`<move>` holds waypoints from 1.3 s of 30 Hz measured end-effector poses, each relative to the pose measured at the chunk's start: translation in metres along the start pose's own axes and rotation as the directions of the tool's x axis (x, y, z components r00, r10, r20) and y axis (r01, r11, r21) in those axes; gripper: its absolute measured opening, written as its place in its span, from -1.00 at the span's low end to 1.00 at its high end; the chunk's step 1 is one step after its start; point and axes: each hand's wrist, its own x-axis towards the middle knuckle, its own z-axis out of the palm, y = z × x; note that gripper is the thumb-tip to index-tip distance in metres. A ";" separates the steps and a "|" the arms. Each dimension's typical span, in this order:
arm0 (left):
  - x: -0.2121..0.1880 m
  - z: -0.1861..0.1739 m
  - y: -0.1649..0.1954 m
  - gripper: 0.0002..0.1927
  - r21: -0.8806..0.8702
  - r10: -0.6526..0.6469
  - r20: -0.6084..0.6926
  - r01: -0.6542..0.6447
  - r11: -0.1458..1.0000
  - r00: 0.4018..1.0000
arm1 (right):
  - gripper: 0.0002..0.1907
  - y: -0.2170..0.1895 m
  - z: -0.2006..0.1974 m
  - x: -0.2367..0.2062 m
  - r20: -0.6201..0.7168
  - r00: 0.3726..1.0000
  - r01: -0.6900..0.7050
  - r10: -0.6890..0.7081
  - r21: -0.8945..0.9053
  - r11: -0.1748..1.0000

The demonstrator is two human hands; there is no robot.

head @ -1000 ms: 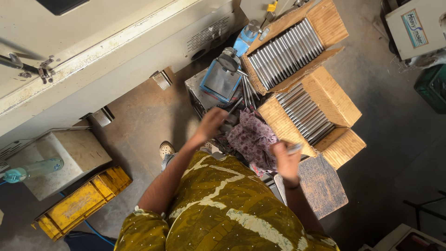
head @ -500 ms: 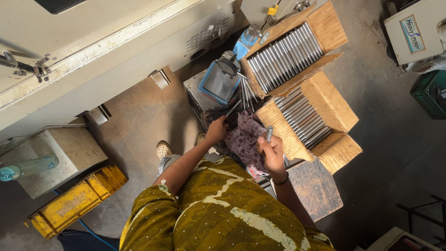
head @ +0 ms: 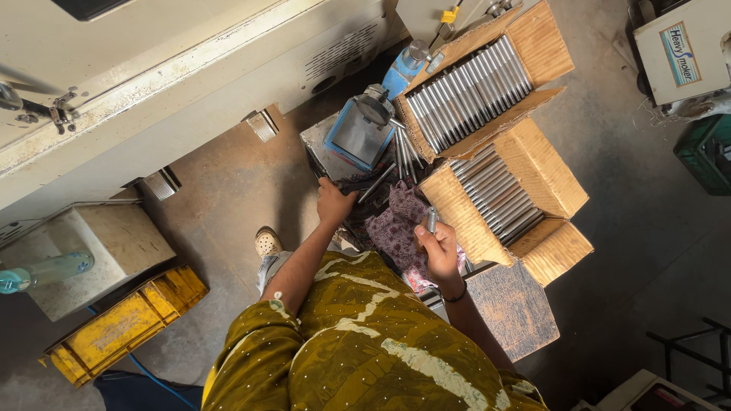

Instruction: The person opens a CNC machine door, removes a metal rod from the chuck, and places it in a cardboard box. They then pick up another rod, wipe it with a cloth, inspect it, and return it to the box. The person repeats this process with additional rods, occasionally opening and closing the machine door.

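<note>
The person looks straight down at two open cardboard boxes full of shiny metal rods. The right hand has its fingers closed around one short metal rod, held upright just beside the near box. That box already holds a long row of rods lying side by side, and the far box is packed with a neat row too, so a lot of the sorting looks done. The left hand reaches out to a small loose pile of rods that lies on a grey tabletop, next to a blue tool with a round metal top. Its fingers look curled at the end of one dark rod, but the hand is small in the view and I cannot tell if they really grip it. A purple flowered cloth lies between the two hands. Only a few loose rods show in the pile, so I judge that not many are left to handle, and the rod in the right hand has not gone into a box yet. On the floor to the left sit a yellow crate and a pale metal box with a clear bottle on it.
</note>
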 end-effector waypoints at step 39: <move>-0.133 -0.131 0.047 -0.62 -0.807 0.344 0.586 0.490 0.329 0.734 | -0.79 -0.080 0.090 0.014 0.343 0.936 0.196 0.072 -0.682 0.704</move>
